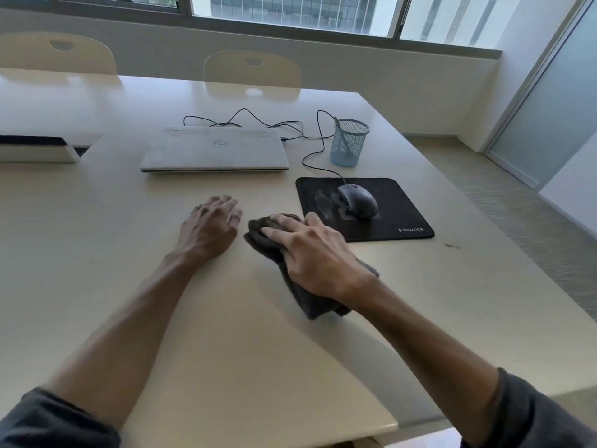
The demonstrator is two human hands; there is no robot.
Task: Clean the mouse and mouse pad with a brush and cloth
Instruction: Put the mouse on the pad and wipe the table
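- Right hand (310, 253) lying flat, fingers spread, on a dark grey folded cloth (300, 286) resting on the cream table top (161, 286); pressing rather than pinching, with no lift showing.
- Left hand (210, 226) resting palm down beside the cloth, fingers loosely spread, holding nothing.
- Black rectangular fabric mouse pad (397, 218) sitting just right of the cloth, pale dusty smears plainly showing on its left half; not clean yet, by the look of it.
- Dark grey wired mouse (358, 200) parked on the pad near its middle, cable trailing off toward the closed silver laptop (214, 148).
- Blue mesh pen cup (349, 142) standing beyond the pad, a slim handle leaning inside; possibly the brush, too small to tell for certain.
- Judged from all this: early going. Cloth in hand's reach, neither mouse nor pad wiped.
- Left to do, most likely: brushing, lifting the mouse off, wiping away the smears, wiping the mouse itself.
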